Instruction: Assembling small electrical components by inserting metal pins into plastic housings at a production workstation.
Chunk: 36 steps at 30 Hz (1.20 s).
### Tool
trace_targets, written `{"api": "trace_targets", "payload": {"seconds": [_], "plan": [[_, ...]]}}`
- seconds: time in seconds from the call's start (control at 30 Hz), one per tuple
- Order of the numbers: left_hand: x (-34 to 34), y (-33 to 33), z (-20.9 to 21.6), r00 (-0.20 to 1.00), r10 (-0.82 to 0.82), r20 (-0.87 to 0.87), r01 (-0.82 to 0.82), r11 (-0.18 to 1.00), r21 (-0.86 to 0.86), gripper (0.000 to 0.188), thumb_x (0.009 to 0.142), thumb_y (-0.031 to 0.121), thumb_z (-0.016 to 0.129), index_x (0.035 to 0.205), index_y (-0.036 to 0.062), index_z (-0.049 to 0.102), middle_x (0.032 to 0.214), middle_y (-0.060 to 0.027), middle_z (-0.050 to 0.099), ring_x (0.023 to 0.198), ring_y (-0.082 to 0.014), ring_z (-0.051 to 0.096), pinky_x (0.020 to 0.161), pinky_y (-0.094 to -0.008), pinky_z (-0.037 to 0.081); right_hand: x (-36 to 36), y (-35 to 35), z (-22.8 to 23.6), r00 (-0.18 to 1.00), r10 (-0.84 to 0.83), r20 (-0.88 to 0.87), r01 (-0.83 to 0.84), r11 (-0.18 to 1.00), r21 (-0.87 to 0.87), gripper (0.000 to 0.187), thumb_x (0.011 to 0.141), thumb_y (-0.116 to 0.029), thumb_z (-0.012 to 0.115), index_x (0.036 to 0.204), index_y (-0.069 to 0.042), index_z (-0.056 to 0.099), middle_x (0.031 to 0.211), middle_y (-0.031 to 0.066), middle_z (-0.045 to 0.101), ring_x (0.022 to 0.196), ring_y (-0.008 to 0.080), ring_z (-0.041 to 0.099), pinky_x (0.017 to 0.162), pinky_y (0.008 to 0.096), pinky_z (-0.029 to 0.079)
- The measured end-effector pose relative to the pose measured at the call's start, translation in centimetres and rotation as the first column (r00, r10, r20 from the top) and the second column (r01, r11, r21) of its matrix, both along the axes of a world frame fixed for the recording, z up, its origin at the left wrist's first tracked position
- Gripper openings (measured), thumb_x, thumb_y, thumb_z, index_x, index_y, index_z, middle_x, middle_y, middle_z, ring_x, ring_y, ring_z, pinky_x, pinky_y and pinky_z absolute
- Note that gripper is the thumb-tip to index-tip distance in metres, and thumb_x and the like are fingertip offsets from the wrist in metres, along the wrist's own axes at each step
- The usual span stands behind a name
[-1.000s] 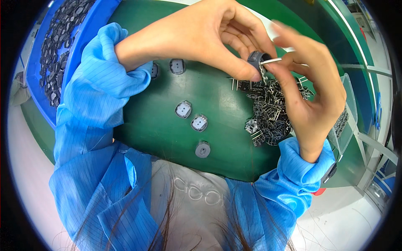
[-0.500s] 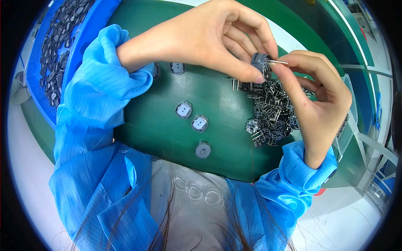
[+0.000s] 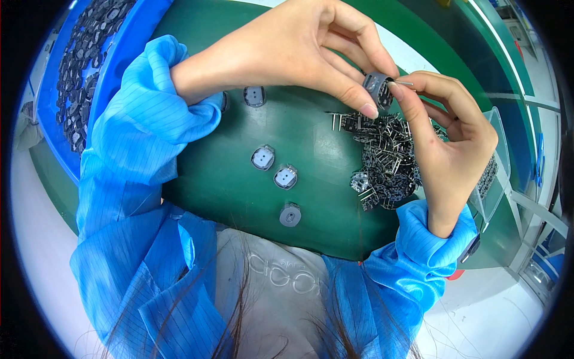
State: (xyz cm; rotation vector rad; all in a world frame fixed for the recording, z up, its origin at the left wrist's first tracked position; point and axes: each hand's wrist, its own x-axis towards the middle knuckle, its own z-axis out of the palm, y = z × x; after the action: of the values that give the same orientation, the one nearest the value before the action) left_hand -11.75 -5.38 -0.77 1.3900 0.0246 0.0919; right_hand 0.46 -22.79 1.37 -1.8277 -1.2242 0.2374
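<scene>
While the left hand [image 3: 299,54] pinches a small grey round part [image 3: 376,88], the right hand [image 3: 448,143] pinches a thin metal pin [image 3: 405,84] touching it. Both are above the pile of dark metal bits [image 3: 385,158].

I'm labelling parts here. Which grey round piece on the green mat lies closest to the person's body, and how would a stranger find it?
Start at the green mat and its near edge. Four loose grey pieces lie on it; the lowest piece sits alone by that edge, below the side-by-side pair. Unlike the pair's pale centres, its face is dark grey.

Loose blue pinstriped sleeves [image 3: 137,155] with gathered cuffs, bare hands.
</scene>
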Motion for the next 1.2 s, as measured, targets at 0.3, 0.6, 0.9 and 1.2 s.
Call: {"api": "trace_targets", "payload": {"seconds": [0.3, 0.6, 0.9, 1.2], "plan": [[0.1, 1.6, -0.4, 0.987, -0.126, -0.100, 0.117, 0.988, -0.100, 0.034, 0.082, -0.008, 0.075, 0.114, -0.0110, 0.065, 0.105, -0.0196, 0.072, 0.091, -0.0191, 0.073, 0.084, -0.0263, 0.061, 0.2, 0.4, -0.4, 0.876, 0.024, 0.481, -0.150, 0.963, 0.225, 0.020, 0.068, 0.012, 0.079, 0.083, 0.000, 0.072, 0.081, 0.0109, 0.071, 0.077, 0.0210, 0.069, 0.071, 0.0281, 0.053], [-0.6, 0.8, 0.0, 0.998, -0.068, 0.009, 0.069, 0.995, -0.073, 0.034, 0.080, -0.008, 0.077, 0.112, -0.0116, 0.065, 0.103, -0.0211, 0.072, 0.092, -0.0203, 0.073, 0.085, -0.0264, 0.061, -0.3, 0.4, -0.2, 0.958, 0.015, 0.285, -0.097, 0.956, 0.277, 0.021, 0.073, 0.014, 0.076, 0.092, 0.004, 0.070, 0.088, 0.0129, 0.070, 0.084, 0.0198, 0.069, 0.070, 0.0293, 0.055], [-0.1, 0.6, -1.1, 0.977, -0.029, 0.212, -0.018, 0.976, 0.215, 0.030, 0.081, -0.005, 0.078, 0.109, -0.0073, 0.068, 0.107, -0.0147, 0.068, 0.097, -0.0180, 0.070, 0.084, -0.0273, 0.061, -0.3, 0.3, -0.7, 0.941, 0.020, 0.339, -0.094, 0.975, 0.203, 0.019, 0.081, 0.008, 0.074, 0.099, 0.003, 0.068, 0.099, 0.0094, 0.070, 0.089, 0.0168, 0.067, 0.079, 0.0290, 0.055], [0.5, 1.7, -1.0, 0.856, -0.044, 0.515, -0.276, 0.804, 0.527, 0.032, 0.074, 0.007, 0.084, 0.103, 0.0026, 0.073, 0.102, -0.0089, 0.067, 0.082, -0.0180, 0.064, 0.063, -0.0267, 0.052, 0.6, 0.5, -1.1, 0.556, 0.234, -0.797, -0.335, 0.941, 0.043, 0.034, 0.101, -0.021, 0.058, 0.125, 0.002, 0.057, 0.108, 0.0080, 0.065, 0.099, 0.0143, 0.062, 0.087, 0.0288, 0.048]]}}
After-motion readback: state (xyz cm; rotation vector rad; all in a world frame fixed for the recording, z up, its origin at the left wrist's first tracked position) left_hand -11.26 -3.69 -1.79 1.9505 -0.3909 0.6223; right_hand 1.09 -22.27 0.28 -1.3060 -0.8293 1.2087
